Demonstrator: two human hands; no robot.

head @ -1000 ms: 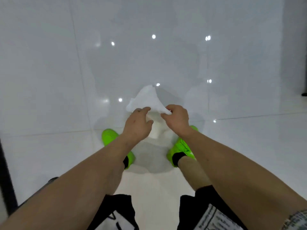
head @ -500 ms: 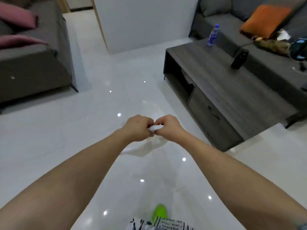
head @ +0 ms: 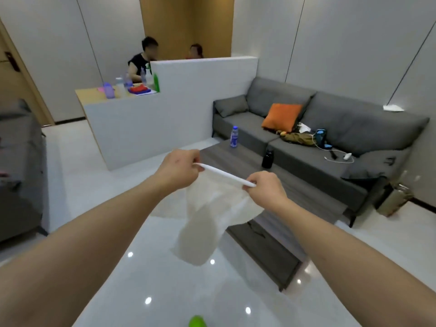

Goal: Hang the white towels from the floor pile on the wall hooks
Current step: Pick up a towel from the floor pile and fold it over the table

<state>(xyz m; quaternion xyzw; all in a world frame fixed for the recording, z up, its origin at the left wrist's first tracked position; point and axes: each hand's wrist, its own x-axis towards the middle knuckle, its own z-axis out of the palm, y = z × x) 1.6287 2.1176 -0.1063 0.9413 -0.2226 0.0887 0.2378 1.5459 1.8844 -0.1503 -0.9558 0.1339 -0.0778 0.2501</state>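
Observation:
A white towel (head: 207, 220) hangs in the air in front of me, its top edge pulled taut between both hands. My left hand (head: 178, 169) pinches the left end of that edge and my right hand (head: 265, 188) pinches the right end. The cloth drapes down and sways below them, blurred. No wall hooks and no floor pile are in view.
A low dark wood coffee table (head: 295, 208) stands just ahead on the right, bearing a water bottle (head: 234, 136) and a black flask (head: 267, 158). A grey sofa (head: 318, 128) lies behind it. A white counter (head: 151, 128) with two people behind it stands ahead. Another grey sofa (head: 18, 175) is at left.
My view has risen from the glossy floor to the room. My hands have lifted the towel, moved apart and stretched its edge between them.

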